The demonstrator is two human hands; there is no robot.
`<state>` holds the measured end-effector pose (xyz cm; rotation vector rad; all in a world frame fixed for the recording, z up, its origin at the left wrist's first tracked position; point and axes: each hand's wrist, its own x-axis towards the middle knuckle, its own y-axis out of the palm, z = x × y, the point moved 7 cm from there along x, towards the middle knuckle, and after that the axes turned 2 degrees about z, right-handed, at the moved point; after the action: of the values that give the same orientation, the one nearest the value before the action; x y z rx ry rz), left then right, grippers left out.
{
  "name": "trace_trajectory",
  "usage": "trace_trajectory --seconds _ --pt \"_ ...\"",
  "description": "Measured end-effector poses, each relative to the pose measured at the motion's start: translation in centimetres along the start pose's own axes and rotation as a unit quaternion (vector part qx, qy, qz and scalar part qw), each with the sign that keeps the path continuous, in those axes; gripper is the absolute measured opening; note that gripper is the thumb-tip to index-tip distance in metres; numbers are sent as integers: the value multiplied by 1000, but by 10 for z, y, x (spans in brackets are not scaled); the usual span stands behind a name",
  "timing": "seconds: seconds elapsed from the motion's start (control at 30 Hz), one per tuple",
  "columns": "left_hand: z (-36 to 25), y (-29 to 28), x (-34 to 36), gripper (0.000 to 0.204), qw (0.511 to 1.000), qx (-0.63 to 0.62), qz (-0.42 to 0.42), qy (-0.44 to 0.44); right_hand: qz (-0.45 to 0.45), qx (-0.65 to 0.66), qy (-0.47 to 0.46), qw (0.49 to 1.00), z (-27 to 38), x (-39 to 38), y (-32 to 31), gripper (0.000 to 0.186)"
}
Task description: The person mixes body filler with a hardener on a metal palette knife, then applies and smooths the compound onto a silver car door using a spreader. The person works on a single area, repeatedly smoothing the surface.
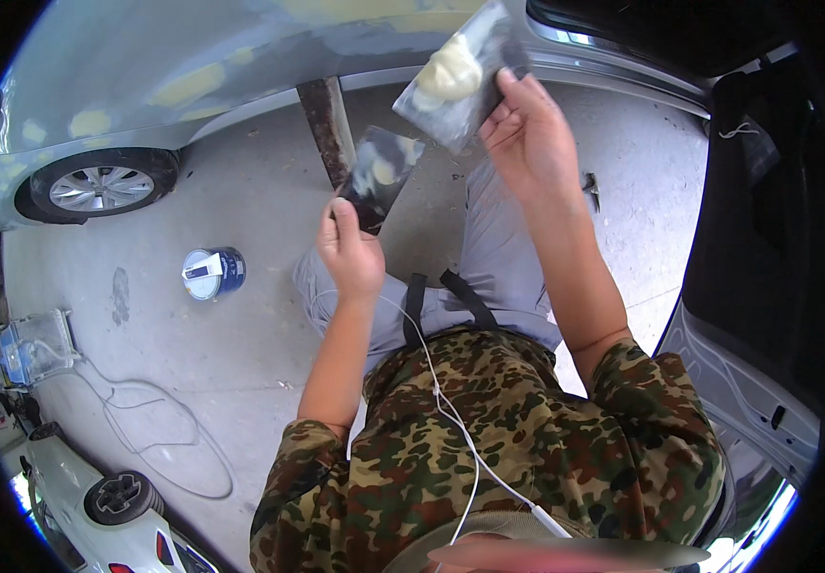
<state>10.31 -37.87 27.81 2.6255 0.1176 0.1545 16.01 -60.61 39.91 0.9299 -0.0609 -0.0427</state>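
Note:
My right hand (527,129) grips a thin translucent, smeared plate (470,95) carrying a thick blob of cream paste (450,69), held up at the top centre in front of the car body. My left hand (350,244), lower and to the left, holds a smaller dark plate (379,181) with pale smears by its near end. The two plates are apart. Above them, the grey car body (135,57) has several pale yellow patches.
A wheel (102,189) is at left; a blue-labelled can (213,272) stands on the concrete floor (173,344). A post (321,124) meets the sill. A machine (35,349) with hose and a small white car (97,520) lie lower left. An open door (747,248) borders the right.

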Motion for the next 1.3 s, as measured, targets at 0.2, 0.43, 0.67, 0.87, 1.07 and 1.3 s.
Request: trace_trajectory --seconds 0.2,0.43,0.67,0.87,1.07,1.3 --pt "3 29 2 34 951 -260 -7 -165 -98 -101 -37 989 -10 -18 4 13" --pt "-3 34 17 41 962 -226 -4 -153 -6 -469 -55 882 -23 -38 6 21" --pt "-7 13 24 35 985 -154 -59 -53 -7 -687 -228 690 4 -44 12 28" --pt "-18 41 19 36 998 -6 -48 39 45 -664 -287 689 -29 -47 42 32" --pt "-52 61 24 35 979 167 -1 120 34 -596 -236 767 -39 -46 32 30" --pt "-102 80 63 35 975 117 43 181 -19 -514 -87 853 -50 -54 7 26"
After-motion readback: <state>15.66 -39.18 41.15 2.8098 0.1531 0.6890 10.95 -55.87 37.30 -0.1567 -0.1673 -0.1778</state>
